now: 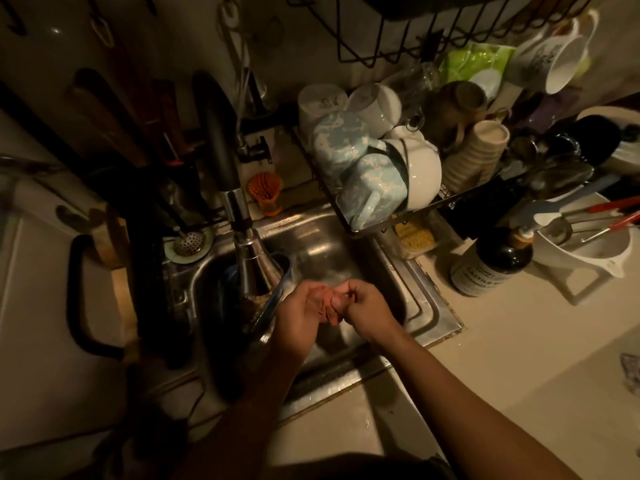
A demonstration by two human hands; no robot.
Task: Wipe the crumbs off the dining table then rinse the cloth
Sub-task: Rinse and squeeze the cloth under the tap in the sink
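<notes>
Pink and bunched small, the cloth (328, 308) is held between both hands above the basin of the steel sink (346, 251), just right of the faucet (254, 268) head. The left hand (300, 311) cups it from the left, fingers curled over its upper edge. The right hand (367, 310) is closed in a fist round the other end, knuckles up. The two hands meet at the cloth. Whether water is running cannot be told in the dim light.

Below the faucet head a blue-rimmed container (285, 268) stands in the sink, just beside the left hand. Behind the basin a metal strainer plug (188, 242) lies on the sink's ledge, and an orange brush (265, 192) stands near the faucet's base. A wire dish rack (446, 198) at the right rear holds upturned mugs (363, 161), some blue-patterned, some white. On the pale tabletop (519, 358) to the right stand a dark soap bottle (491, 261) and a white strainer bowl (588, 258) with utensils in it.
</notes>
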